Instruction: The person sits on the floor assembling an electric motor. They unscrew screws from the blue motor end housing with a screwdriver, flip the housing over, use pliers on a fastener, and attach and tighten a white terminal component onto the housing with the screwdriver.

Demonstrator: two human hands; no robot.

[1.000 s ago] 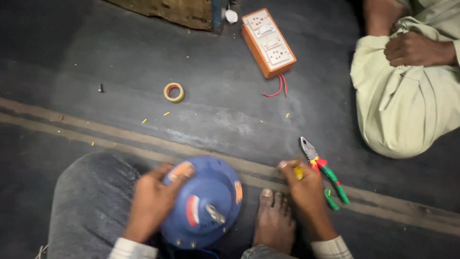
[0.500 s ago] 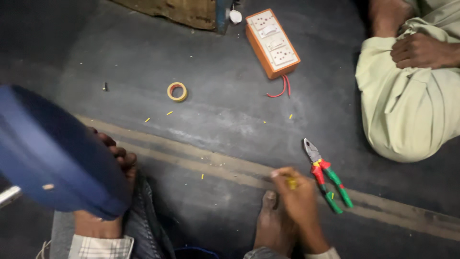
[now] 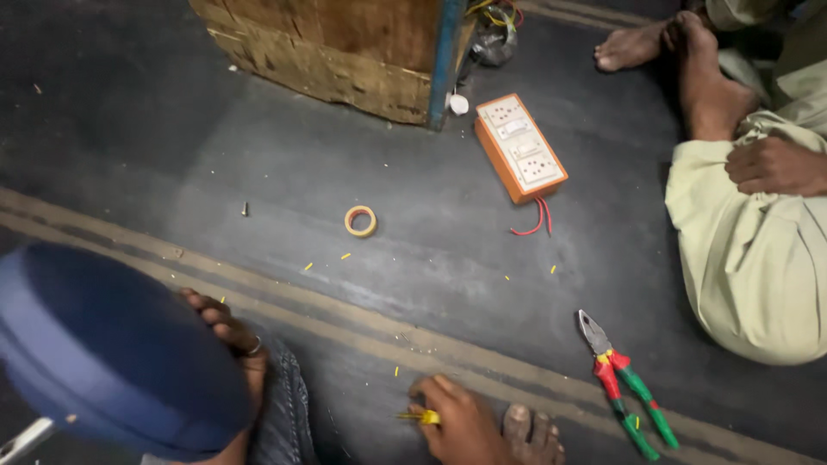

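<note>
A bare-floor repair workshop: pliers [image 3: 627,385] with red-green handles, an orange switch-and-socket board [image 3: 520,148] trailing red wires, a roll of yellow tape [image 3: 361,221] and wire clippings lie on the dark floor [image 3: 172,129] beside a rough wooden crate [image 3: 345,47]

Dark floor [image 3: 155,129] carries a tape roll [image 3: 360,220], an orange socket box [image 3: 519,148], pliers [image 3: 627,384] and a small screw [image 3: 245,208]

blue round housing [image 3: 112,344]: smooth, matt-looking painted metal or plastic; cannot tell which
small tool [image 3: 420,417]: yellow handle, glossy plastic
pliers [image 3: 624,383]: bare grey metal jaws, red-green plastic grips, slight sheen
switch box [image 3: 519,148]: orange plastic body, pale smooth faceplate
tape roll [image 3: 360,221]: yellowish, glossy
crate [image 3: 345,47]: rough, worn wood, chipped edges
floor [image 3: 172,155]: dark, matt, scuffed
garment, right [image 3: 758,267]: pale green cloth, creased
</note>
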